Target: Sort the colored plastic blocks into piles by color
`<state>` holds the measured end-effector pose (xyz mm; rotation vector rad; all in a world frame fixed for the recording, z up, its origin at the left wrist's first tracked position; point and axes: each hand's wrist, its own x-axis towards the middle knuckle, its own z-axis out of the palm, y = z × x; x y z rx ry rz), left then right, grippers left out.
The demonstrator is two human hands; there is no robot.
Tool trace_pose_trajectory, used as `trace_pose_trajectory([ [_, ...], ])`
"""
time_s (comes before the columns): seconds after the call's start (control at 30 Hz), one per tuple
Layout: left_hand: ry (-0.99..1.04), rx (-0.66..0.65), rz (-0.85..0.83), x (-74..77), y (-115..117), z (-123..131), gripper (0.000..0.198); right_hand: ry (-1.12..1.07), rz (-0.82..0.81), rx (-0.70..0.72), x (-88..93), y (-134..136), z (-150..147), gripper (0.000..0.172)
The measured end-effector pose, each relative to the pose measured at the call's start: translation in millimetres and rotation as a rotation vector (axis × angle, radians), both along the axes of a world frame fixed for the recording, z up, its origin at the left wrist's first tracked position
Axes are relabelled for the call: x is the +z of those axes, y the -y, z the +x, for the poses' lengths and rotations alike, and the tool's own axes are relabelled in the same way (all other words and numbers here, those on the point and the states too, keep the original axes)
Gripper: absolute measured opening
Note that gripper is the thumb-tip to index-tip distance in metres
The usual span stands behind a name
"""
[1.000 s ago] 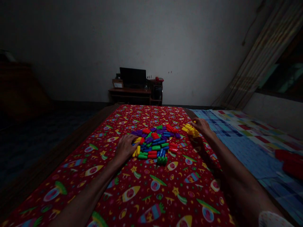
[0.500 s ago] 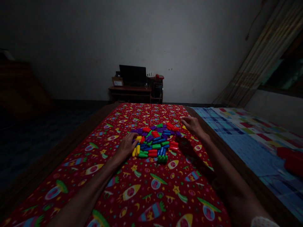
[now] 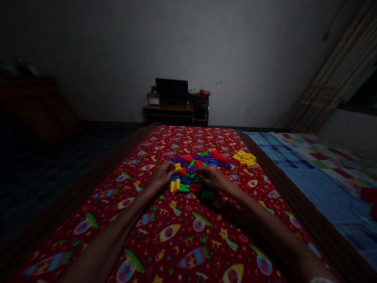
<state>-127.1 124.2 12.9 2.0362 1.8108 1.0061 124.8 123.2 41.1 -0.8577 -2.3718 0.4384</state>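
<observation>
A heap of small coloured plastic pieces (image 3: 196,168) in red, blue, green, purple and yellow lies on a red cloth printed with rockets (image 3: 188,232). My left hand (image 3: 161,177) rests at the heap's left edge. Its fingers are curled beside a yellow piece (image 3: 178,166). My right hand (image 3: 211,177) lies over the near right part of the heap, with its fingers stretched left across the pieces. A separate small pile of yellow pieces (image 3: 244,158) sits on the cloth to the right, apart from both hands.
The cloth covers a long wooden surface whose brown edge (image 3: 297,204) runs along the right. A blue checked mat (image 3: 318,173) lies beyond it. A low desk with a dark screen (image 3: 172,91) stands against the far wall. The room is dim.
My right hand has come back from the yellow pile at the right and now lies on the mixed heap. The yellow pile stays where it was left. My left hand has barely moved.
</observation>
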Motion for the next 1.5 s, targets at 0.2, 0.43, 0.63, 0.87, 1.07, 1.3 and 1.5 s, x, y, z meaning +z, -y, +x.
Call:
trace_pose_trajectory([
  [0.2, 0.137, -0.073, 0.114, 14.8, 12, 22, 0.024, -0.064, 0.232, -0.061, 0.3, 1, -3, 0.041],
  [0.43, 0.137, -0.323, 0.162, 13.5, 20, 34, 0.033, 0.108, 0.105, -0.159, 9.3, 2, 9, 0.025],
  [0.63, 0.09, -0.058, 0.179, -2.0, 7, 3, 0.032, 0.007, 0.041, -0.552, 33.0, -36, 88, 0.023],
  [0.87, 0.03, 0.002, 0.135, -20.6, -2, -15, 0.035, 0.222, -0.124, -0.894, 16.0, -54, 142, 0.028],
  [1.07, -0.002, -0.035, 0.159, -23.1, -3, -19, 0.036, 0.28, -0.065, -1.067, -3.1, -55, 146, 0.036],
  [1.3, -0.006, -0.029, 0.159, -23.0, -2, -19, 0.036, -0.027, 0.085, -0.828, 13.1, -46, 110, 0.029],
  [1.5, -0.007, -0.038, 0.145, -21.6, 0, -18, 0.036, 0.097, 0.152, 0.106, 0.3, 13, -19, 0.023],
])
